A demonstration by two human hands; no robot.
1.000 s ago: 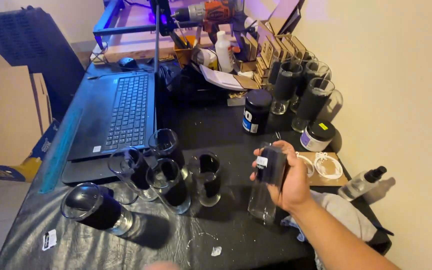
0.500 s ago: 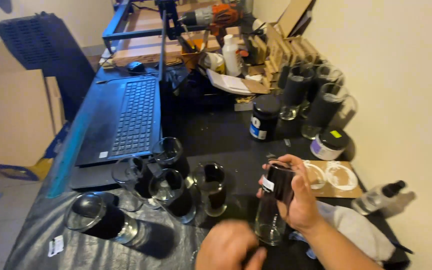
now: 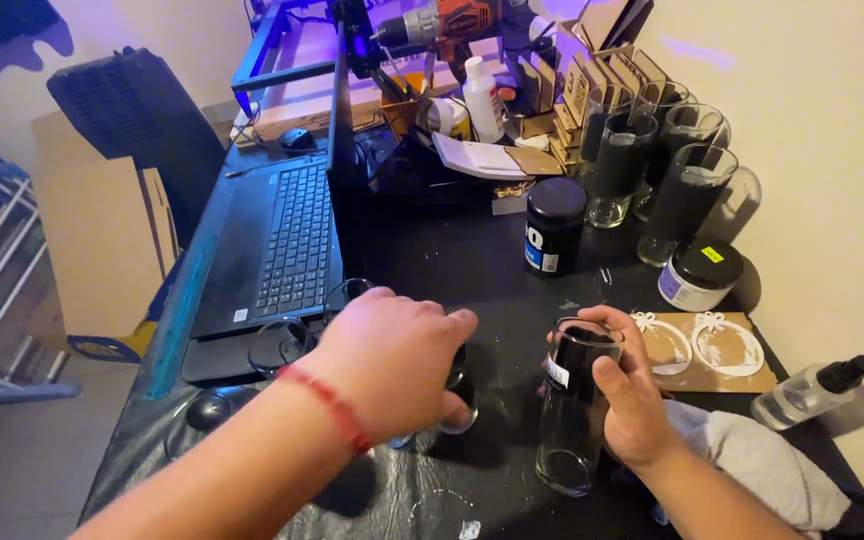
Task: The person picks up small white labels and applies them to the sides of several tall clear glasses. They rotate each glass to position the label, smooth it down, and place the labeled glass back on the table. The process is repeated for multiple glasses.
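My right hand grips a tall clear glass with a dark coating and a small white label, standing it upright on the black table. My left hand, a red band at its wrist, reaches over a cluster of short glasses and closes down on the top of one glass that it mostly hides. The two hands are a short gap apart.
An open laptop lies at the left, a mouse near its front. Black-lidded jars, several tall dark glasses, a spray bottle, a grey cloth and wooden cut-outs crowd the right.
My left hand has come up from the bottom edge onto the short glasses. My right hand has lowered the tall glass to the table. The view has shifted closer.
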